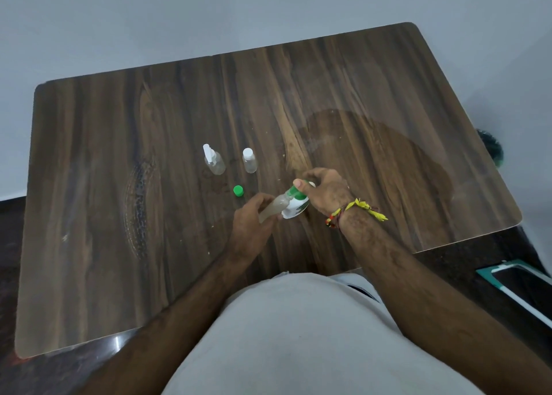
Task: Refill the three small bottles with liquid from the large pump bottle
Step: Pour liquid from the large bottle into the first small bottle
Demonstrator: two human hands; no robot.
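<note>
My left hand grips a small clear bottle tilted with its mouth up against the green nozzle of the large white pump bottle. My right hand curls over the green pump head, thumb on top. The small bottle holds pale cloudy liquid. A loose green cap lies on the table just left of my hands. Farther back stand a small spray bottle and a small white-capped bottle, both upright.
The wooden table runs wide to left and right of the bottles. A dark green object sits past the table's right edge. A teal-and-white frame lies on the floor at the lower right.
</note>
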